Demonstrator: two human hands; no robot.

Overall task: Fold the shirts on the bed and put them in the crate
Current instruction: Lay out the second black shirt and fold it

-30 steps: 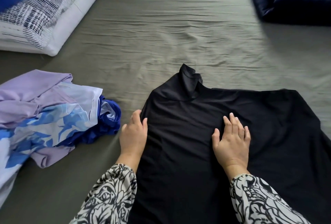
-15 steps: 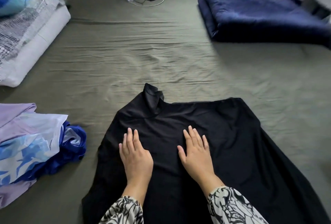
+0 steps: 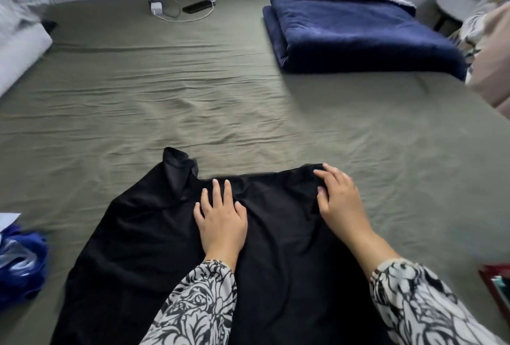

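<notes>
While flat, hands (image 3: 278, 215) on smooth black shirt (image 3: 143, 239)

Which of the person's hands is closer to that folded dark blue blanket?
Right. The right hand rests on the black shirt's far right corner, below the blue blanket; the left hand lies flat mid-shirt, farther off.

On my feed both arms wear long, loose sleeves of white fabric printed with a bold black floral line pattern. The left sleeve (image 3: 198, 306) and right sleeve (image 3: 419, 303) gather at the wrist. The left hand (image 3: 220, 220) and right hand (image 3: 340, 201) are bare.
</notes>
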